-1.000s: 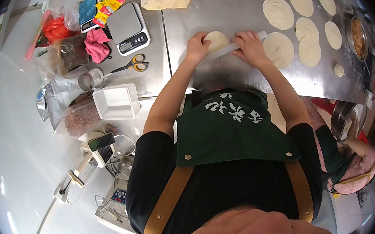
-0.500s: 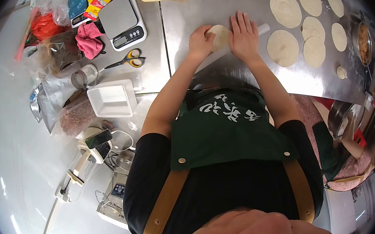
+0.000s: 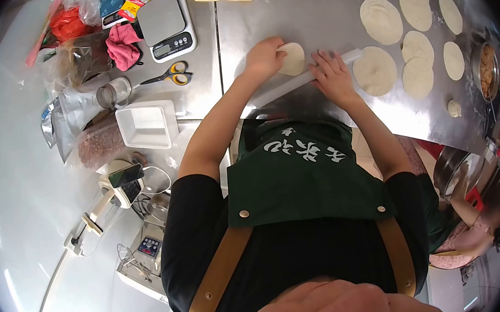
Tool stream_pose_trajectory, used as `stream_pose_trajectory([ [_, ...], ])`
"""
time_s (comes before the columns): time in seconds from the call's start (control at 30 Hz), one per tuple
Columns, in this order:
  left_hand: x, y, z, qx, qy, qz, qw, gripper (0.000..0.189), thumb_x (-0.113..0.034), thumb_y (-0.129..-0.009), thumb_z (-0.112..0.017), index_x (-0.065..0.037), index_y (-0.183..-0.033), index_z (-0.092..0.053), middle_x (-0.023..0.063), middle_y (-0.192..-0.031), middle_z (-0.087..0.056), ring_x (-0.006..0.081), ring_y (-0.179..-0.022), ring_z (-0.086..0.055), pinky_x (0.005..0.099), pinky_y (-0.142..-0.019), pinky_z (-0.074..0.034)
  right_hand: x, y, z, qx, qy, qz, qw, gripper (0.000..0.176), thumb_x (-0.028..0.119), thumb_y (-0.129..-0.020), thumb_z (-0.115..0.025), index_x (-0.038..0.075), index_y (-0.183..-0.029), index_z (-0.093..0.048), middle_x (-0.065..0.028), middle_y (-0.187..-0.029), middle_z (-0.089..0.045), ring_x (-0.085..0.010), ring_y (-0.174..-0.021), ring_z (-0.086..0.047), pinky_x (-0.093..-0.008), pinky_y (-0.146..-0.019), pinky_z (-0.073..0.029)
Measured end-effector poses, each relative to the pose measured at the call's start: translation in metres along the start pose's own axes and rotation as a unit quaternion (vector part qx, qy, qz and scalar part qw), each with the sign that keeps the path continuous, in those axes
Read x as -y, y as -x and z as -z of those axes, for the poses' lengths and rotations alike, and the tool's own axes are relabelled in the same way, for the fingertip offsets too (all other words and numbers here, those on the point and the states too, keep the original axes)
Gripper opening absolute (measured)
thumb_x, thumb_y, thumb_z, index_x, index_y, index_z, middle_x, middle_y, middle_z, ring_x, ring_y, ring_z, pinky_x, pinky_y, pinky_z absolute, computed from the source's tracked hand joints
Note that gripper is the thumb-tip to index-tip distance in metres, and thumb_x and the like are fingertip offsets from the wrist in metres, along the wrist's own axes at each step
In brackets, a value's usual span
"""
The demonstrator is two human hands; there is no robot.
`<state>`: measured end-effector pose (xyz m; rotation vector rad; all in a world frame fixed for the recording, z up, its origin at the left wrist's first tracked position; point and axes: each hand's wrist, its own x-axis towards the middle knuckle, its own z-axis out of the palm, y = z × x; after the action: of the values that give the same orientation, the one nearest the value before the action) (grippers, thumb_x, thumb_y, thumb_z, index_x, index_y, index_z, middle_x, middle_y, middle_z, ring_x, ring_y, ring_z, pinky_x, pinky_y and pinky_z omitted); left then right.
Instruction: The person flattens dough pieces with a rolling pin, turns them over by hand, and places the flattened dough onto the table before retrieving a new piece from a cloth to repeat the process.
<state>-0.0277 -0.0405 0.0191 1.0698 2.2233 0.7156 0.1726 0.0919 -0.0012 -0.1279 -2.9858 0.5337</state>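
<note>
A small flat dough round lies on the steel table, its left edge pinched in my left hand. Just below the dough, a white rolling pin slants across the tabletop with its right end higher. My right hand is over the pin's right part, fingers bent across it. The pin and the dough are slightly apart. To the right, near the pin's end, is a larger rolled dough sheet.
Several more dough sheets lie at the right, with a small dough lump and a bowl of filling. A scale, scissors and white tub stand left. Another person works at lower right.
My right hand and the rolling pin have come back toward my body, off the dough. My left hand still holds the dough's edge. The camera view has shifted slightly.
</note>
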Motion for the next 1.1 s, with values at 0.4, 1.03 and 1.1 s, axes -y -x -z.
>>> stream_pose_trajectory([
  [0.4, 0.028, 0.032, -0.022, -0.178, 0.094, 0.128, 0.971, 0.022, -0.010, -0.079, -0.066, 0.001, -0.097, -0.065, 0.0172, -0.087, -0.066, 0.0319, -0.078, -0.064, 0.0376, -0.072, -0.051, -0.033, -0.061, 0.033, 0.033, -0.054, 0.125, 0.990, 0.030, 0.017, -0.073, -0.072, 0.010, -0.100, -0.061, -0.0036, -0.102, -0.057, -0.0241, -0.106, -0.052, -0.0460, -0.109, -0.033],
  [1.03, 0.026, 0.026, -0.020, -0.156, 0.204, 0.171, 0.951, 0.031, -0.012, -0.085, -0.064, 0.002, -0.112, -0.064, 0.0146, -0.092, -0.069, 0.0171, -0.082, -0.066, 0.0293, -0.076, -0.052, -0.005, -0.103, -0.021, -0.031, 0.077, -0.055, 0.995, 0.051, 0.029, -0.089, -0.054, 0.009, -0.136, -0.049, -0.0134, -0.146, -0.041, -0.0303, -0.134, -0.039, -0.0523, -0.110, -0.025],
  [1.1, 0.028, 0.020, -0.020, -0.173, 0.218, 0.165, 0.946, 0.031, -0.012, -0.085, -0.063, 0.002, -0.112, -0.065, 0.0149, -0.093, -0.070, 0.0163, -0.083, -0.066, 0.0293, -0.076, -0.052, -0.008, -0.102, -0.023, -0.034, 0.082, -0.049, 0.995, 0.052, 0.029, -0.089, -0.054, 0.008, -0.136, -0.048, -0.0140, -0.147, -0.040, -0.0306, -0.135, -0.037, -0.0521, -0.111, -0.025],
])
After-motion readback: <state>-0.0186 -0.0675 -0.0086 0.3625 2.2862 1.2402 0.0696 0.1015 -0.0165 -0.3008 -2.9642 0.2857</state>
